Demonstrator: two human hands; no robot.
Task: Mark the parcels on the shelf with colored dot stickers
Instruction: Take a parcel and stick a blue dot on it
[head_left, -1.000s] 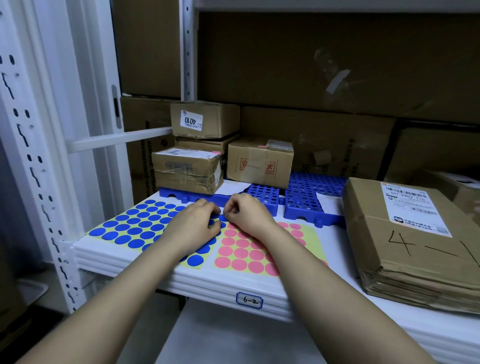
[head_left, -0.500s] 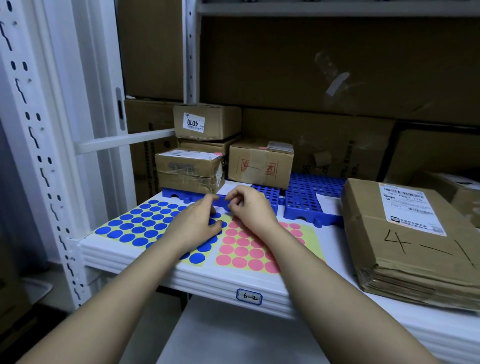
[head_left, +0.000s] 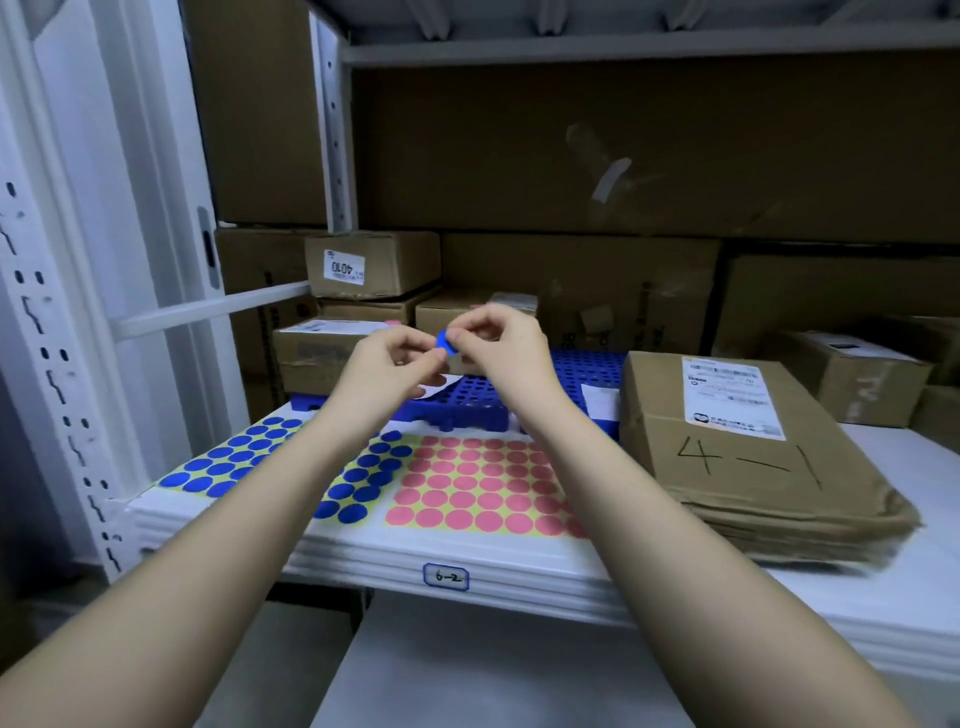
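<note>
Blue dot sticker (head_left: 444, 343) upright between both hands' fingertips (head_left: 457, 335)

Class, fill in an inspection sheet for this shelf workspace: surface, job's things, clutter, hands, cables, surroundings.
Surface: white shelf, tagged 6-2.
Job's things: blue dot sheet, pink dot sheet; flat parcel marked 4-1; small parcels behind.
Clutter: blue plastic grid.
Hands: left hand and right hand raised, both pinching a blue dot sticker.
Cables: nothing seen.
Surroundings: white rack upright, large cartons behind.
</note>
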